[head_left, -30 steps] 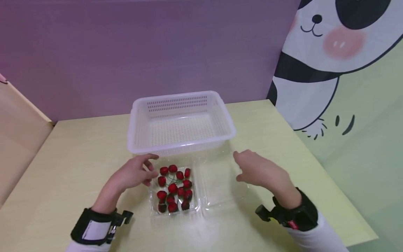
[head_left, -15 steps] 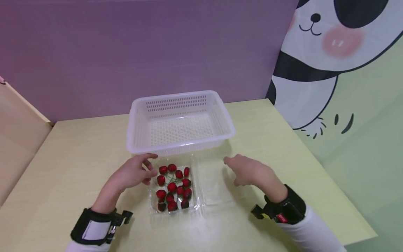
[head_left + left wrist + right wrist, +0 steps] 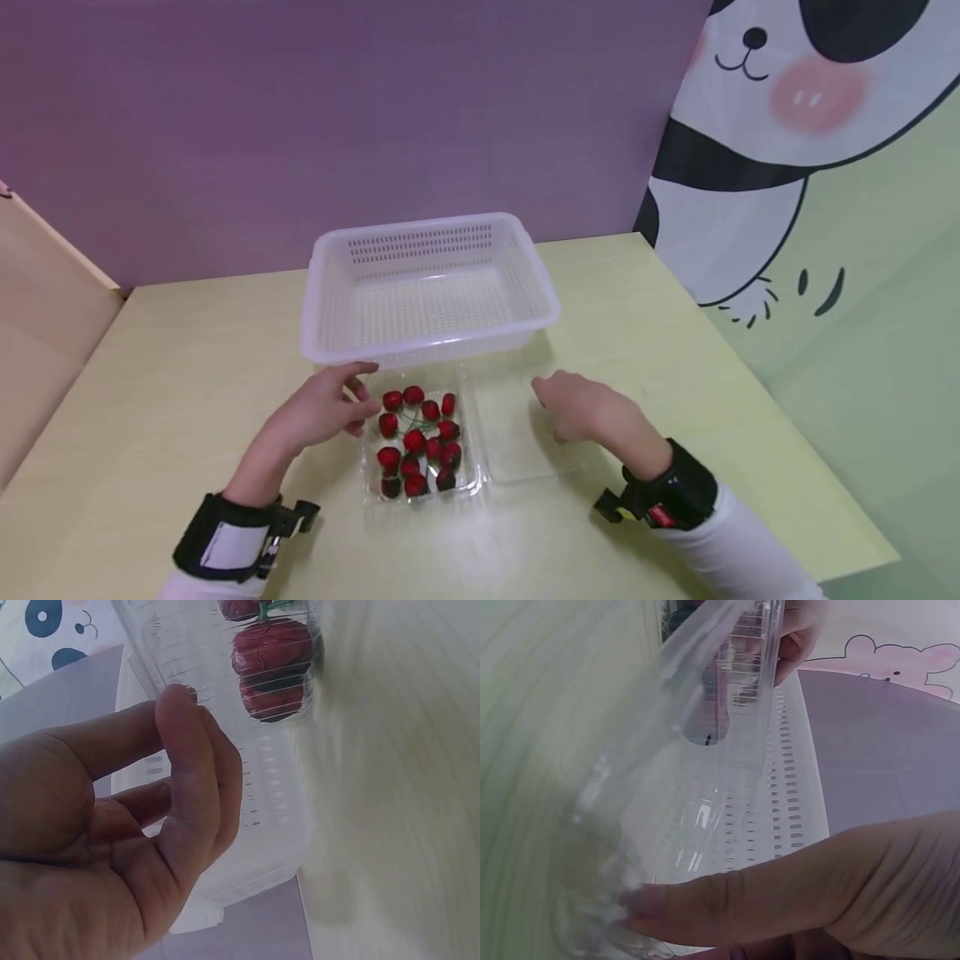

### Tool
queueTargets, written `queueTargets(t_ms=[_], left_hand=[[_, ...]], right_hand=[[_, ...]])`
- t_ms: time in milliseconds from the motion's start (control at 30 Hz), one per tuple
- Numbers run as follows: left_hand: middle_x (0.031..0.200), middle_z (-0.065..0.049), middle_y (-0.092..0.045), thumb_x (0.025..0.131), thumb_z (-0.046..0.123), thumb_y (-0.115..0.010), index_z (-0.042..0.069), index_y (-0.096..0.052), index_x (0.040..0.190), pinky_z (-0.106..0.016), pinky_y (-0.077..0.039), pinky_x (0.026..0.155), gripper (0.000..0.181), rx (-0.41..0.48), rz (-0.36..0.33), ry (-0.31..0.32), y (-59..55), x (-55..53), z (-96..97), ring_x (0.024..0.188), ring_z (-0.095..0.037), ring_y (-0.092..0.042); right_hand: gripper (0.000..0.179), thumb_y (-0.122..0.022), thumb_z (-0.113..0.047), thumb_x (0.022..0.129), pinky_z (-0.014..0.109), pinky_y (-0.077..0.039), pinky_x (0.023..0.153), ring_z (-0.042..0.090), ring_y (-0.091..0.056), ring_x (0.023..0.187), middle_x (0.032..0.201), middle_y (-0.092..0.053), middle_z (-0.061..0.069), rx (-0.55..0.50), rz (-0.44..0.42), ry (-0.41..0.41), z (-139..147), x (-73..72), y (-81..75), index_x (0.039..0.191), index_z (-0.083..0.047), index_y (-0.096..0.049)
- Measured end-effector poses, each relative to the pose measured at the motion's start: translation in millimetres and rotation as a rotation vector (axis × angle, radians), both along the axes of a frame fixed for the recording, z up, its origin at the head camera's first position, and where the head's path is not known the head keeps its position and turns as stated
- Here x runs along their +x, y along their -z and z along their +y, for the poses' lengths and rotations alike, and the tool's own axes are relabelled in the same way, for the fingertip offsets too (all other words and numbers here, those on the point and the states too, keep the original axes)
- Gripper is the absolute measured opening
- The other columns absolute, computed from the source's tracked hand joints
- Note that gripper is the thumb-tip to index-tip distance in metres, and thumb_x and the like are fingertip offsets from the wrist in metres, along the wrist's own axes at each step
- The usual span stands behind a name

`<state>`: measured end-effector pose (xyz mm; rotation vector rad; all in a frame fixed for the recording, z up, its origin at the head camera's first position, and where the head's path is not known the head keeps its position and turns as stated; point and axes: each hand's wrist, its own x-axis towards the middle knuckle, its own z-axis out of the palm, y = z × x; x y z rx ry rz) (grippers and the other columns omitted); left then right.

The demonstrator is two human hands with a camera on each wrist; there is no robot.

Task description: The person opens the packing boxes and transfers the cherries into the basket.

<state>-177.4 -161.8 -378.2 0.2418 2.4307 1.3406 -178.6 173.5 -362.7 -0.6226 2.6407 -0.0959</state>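
On the counter point(image 3: 150, 367), just before the white basket point(image 3: 427, 287), sits a clear box point(image 3: 420, 492) of cherries point(image 3: 416, 437). Left hand point(image 3: 318, 412) touches its side, fingers loosely curled; right hand point(image 3: 588, 408) rests relaxed on its open lid point(image 3: 517, 458).

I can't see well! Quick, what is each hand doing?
Left hand: fingers loosely curled against the cherry box, gripping nothing.
Right hand: relaxed fingers resting on the clear lid, not gripping.
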Motion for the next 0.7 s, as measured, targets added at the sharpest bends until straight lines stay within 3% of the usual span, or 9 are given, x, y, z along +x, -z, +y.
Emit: queueTargets(t_ms=[167,333,500,700], left_hand=[[0.094,-0.016,-0.05,0.094,0.002,-0.064,-0.008,-0.038,0.143,-0.038,-0.055,0.063,0.057,0.01,-0.001,0.006,0.8,-0.8,-0.4,0.064,-0.02,-0.061],[0.095,-0.017,-0.051,0.094,0.004,-0.065,-0.006,-0.038,0.144,-0.038,-0.055,0.063,0.057,0.01,-0.01,0.006,1.9,-2.3,-0.4,0.064,-0.02,-0.062],[0.095,-0.016,-0.051,0.094,0.007,-0.066,-0.006,-0.039,0.143,-0.038,-0.055,0.063,0.058,-0.009,-0.013,0.007,3.5,-3.8,-0.7,0.063,-0.02,-0.063],[0.095,-0.017,-0.051,0.093,0.008,-0.066,-0.006,-0.04,0.143,-0.038,-0.055,0.064,0.058,-0.007,-0.018,0.006,3.0,-3.0,-1.0,0.063,-0.02,-0.063]], right_hand=[[0.03,-0.072,0.004,0.076,0.027,-0.04,0.055,0.018,-0.049,0.068,0.075,-0.049,0.003,0.026,0.017,-0.012,-1.1,-1.2,0.7,0.091,-0.007,-0.049],[0.024,-0.073,-0.01,0.081,0.029,-0.043,0.054,0.019,-0.053,0.066,0.075,-0.05,0.002,0.084,0.08,0.004,0.0,-3.1,-2.7,0.092,-0.008,-0.051],[0.025,-0.074,-0.022,0.086,0.03,-0.044,0.051,0.02,-0.056,0.064,0.076,-0.054,0.001,0.102,0.193,-0.006,-0.2,-5.3,-5.4,0.096,-0.01,-0.054],[0.026,-0.074,-0.027,0.088,0.032,-0.047,0.053,0.021,-0.062,0.07,0.087,-0.063,0.0,-0.009,0.386,-0.08,-9.8,-2.7,-6.1,0.103,-0.011,-0.06]])
